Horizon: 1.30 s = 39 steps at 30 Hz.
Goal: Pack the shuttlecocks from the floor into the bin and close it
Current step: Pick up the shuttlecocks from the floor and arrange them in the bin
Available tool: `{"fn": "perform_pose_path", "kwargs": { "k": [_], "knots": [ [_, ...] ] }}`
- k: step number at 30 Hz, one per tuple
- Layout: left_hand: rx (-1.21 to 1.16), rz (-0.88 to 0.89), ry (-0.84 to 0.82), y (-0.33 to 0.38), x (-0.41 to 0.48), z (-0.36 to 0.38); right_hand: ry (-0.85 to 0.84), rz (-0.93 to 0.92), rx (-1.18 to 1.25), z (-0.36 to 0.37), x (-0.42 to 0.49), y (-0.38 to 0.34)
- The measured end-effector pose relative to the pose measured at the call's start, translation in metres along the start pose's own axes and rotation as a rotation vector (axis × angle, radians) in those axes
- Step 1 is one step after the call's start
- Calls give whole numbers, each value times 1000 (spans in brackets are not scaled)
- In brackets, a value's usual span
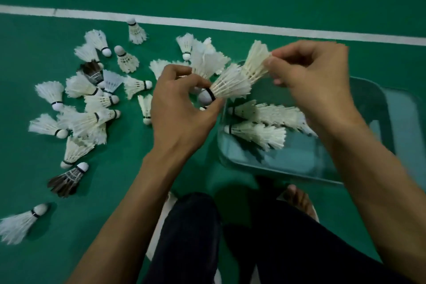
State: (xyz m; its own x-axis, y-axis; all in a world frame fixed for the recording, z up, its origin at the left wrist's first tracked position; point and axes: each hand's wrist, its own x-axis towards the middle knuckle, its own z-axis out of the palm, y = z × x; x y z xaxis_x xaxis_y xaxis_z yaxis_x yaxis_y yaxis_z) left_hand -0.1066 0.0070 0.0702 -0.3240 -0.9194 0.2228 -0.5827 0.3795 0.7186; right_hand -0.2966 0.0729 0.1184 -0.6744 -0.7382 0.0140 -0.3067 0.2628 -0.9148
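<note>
Several white shuttlecocks [80, 120] lie scattered on the green floor at the left, two dark-feathered ones [66, 181] among them. A clear plastic bin [288, 163] stands open at the right with two nested rows of shuttlecocks [260, 134] lying inside. Above the bin's left edge I hold a short stack of nested white shuttlecocks [232, 80]. My left hand [182, 108] pinches its cork end. My right hand [315, 78] grips the feathers of the top shuttlecock.
A white court line [207, 24] crosses the floor beyond the pile. My dark-trousered legs [191, 237] and a bare foot [297, 198] are at the bottom. The clear lid [401, 122] lies right of the bin.
</note>
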Motion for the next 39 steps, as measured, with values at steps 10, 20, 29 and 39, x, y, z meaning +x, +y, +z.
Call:
{"fn": "perform_pose_path", "kwargs": {
  "k": [10,20,29,39],
  "knots": [
    [178,181,-327,55,-15,82,21,431,-136,-88,-3,87],
    [518,79,-555,37,-15,111,9,379,-788,-82,13,141],
    [521,-30,-704,43,-18,127,-123,595,-656,-68,18,169],
    [476,-118,-750,40,-19,125,-256,962,-204,-61,18,174]
  ]
}}
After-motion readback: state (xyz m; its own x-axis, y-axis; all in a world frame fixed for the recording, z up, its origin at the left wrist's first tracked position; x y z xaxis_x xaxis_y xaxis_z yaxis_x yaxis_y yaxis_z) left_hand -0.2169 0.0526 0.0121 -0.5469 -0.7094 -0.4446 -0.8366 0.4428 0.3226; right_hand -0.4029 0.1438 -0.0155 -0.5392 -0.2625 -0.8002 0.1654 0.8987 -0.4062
